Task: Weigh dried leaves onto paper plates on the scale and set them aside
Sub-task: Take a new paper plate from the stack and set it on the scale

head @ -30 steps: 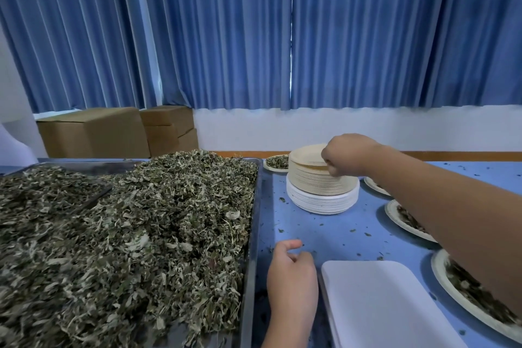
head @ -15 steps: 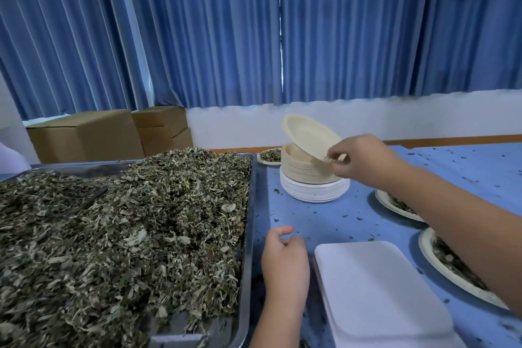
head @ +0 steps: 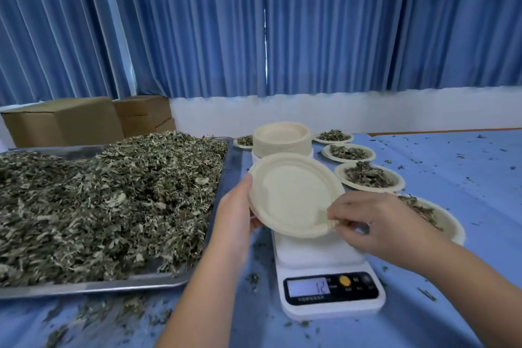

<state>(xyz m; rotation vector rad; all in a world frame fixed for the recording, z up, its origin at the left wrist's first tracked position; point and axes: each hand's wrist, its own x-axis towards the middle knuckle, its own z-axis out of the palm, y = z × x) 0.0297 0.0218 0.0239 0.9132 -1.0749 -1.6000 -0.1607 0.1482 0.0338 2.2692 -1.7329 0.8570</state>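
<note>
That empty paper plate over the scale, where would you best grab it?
By its raised rim, from the sides, probably. The plate is thin and shallow, tilted over the scale, so only the edge gives fingers purchase. The left hand holds the left edge and the right hand pinches the near right rim.

hands 2: left hand [head: 237, 212], right hand [head: 375, 223] | empty paper plate [head: 293, 192] in hand 1 | stack of paper plates [head: 279, 140] 1 | plates of leaves [head: 367, 188] on the table [head: 457, 248] 5 | scale [head: 324, 268] 1 | metal tray [head: 113, 287] 1 | heap of dried leaves [head: 99, 200] 1 | cardboard boxes [head: 62, 121] at least 2
</note>
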